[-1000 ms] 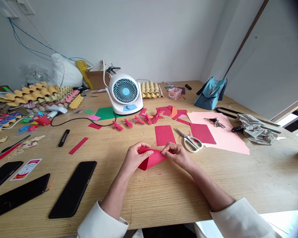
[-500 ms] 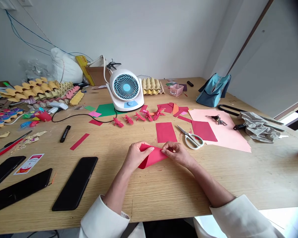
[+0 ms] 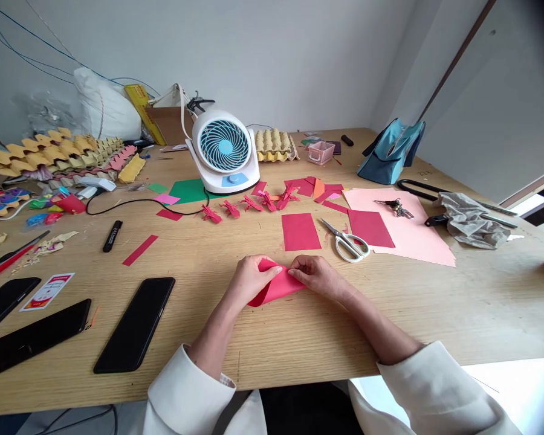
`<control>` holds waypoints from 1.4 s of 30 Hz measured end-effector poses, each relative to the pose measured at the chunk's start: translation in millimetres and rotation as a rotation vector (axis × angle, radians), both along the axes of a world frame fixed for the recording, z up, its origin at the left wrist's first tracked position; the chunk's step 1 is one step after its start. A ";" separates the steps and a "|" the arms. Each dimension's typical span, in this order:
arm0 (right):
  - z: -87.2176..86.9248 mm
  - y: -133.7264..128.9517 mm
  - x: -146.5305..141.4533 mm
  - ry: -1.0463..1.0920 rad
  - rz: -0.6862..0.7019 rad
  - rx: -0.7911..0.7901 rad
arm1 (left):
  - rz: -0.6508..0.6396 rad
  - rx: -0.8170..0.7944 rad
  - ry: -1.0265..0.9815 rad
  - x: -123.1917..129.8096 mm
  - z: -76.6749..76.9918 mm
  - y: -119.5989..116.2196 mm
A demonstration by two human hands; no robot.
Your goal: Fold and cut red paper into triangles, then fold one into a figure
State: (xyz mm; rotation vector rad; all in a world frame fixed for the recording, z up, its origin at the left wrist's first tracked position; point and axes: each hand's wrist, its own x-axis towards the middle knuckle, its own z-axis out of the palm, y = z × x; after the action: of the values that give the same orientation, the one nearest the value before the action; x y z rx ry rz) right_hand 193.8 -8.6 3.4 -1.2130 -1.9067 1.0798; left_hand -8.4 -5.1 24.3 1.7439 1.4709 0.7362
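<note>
Closer together now! The right hand (image 3: pixel 315 275) has slid in toward the left hand (image 3: pixel 249 278), and the two thumbs are near each other, though still apart. Both hands are pinching: between them sits the folded red paper (image 3: pixel 283 289), the left hand gripping its left part, the right hand nipping its upper edge. And here's the relation to watch: the paper's long axis runs crosswise, from one hand to the other, with the curled, open end down at the left. Neither hand is nearer, since both are on it; whether its lower edge rests on the bench (image 3: pixel 308 356), I can't tell.

Moving out, a flat red sheet (image 3: pixel 301 232) lies just beyond the hands, the scissors (image 3: pixel 351 244) just right of it. Farther back there's a row of little red folded figures (image 3: pixel 267 202), and behind them stands the fan (image 3: pixel 225 148). Over on the left lies a black phone (image 3: pixel 135 326).
</note>
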 end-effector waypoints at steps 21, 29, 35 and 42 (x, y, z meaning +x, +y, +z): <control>-7.6 -4.6 -15.7 -0.457 -0.031 0.289 | 0.036 0.180 0.412 11.4 -23.3 -3.9; -12.2 -3.9 -12.3 -0.357 0.075 0.425 | 0.012 0.231 0.517 12.6 -32.1 -4.9; -7.2 -10.3 -6.6 -0.491 0.192 0.551 | 0.126 0.341 0.469 13.8 -26.7 -10.9; -0.4 -19.2 -2.1 -0.634 0.218 0.564 | -0.172 0.640 0.411 -3.0 -26.3 -56.1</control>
State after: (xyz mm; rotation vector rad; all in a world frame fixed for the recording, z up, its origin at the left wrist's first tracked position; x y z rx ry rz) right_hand 191.7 -27.8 3.0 -1.0962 -2.6268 0.1878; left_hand -11.5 -61.2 -2.0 2.5994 1.3998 0.8504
